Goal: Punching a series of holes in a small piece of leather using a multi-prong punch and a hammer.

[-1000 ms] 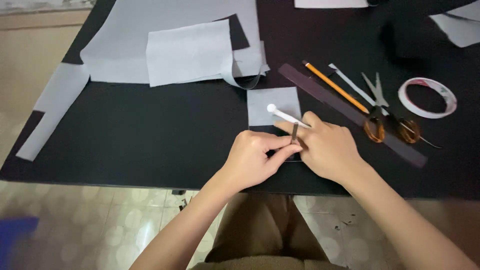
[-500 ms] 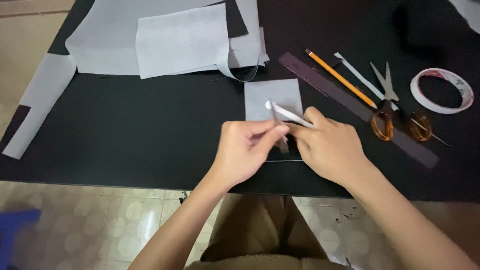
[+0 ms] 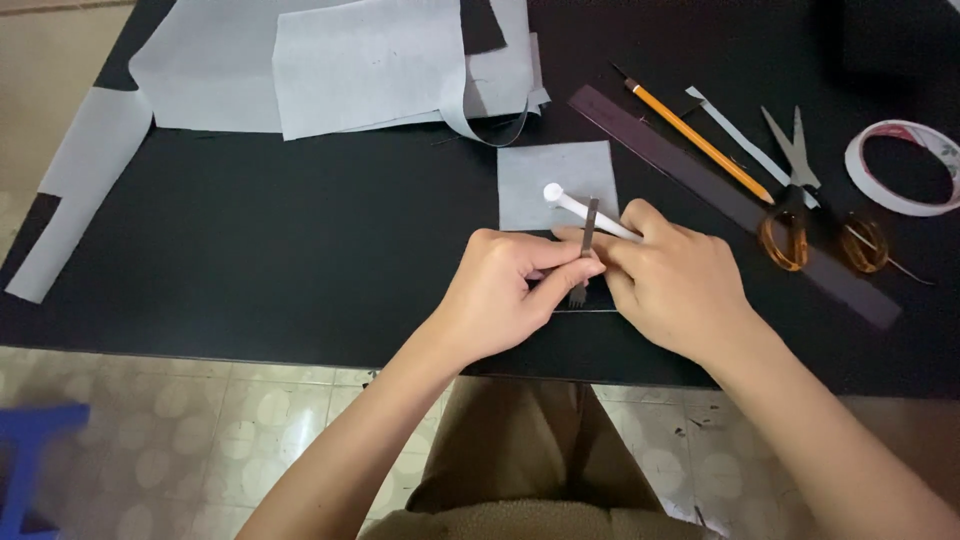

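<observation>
Black and matte, the surface [image 3: 300, 260] runs across the whole width, with pale tiled floor [image 3: 200, 440] showing below its near edge. Both hands meet near that edge, just below a small grey fabric square [image 3: 555, 180].

The left hand [image 3: 495, 295] is curled, its thumb and forefinger pinched together around a slim dark pronged tool [image 3: 586, 245] that stands nearly upright, its teeth pressed down onto the surface beside the square's lower edge. The other fingers [image 3: 520, 250] of that hand are folded in tight.

The right hand [image 3: 680, 285] lies knuckles-up just beside it, touching the left at the fingertips. A white stick with a round ball tip [image 3: 580, 208] passes under its forefinger and juts out to the upper left over the grey square; the fingers are closed over it.

To the right lie a long dark ruler [image 3: 720, 195], a yellow pencil [image 3: 690, 135] above it, a pair of scissors with amber handles [image 3: 800, 200] and a roll of tape [image 3: 900, 165]. Larger grey sheets [image 3: 350, 65] are spread at the far side, and one long strip [image 3: 70, 190] hangs off the left edge. A blue stool corner [image 3: 30, 440] shows on the floor.
</observation>
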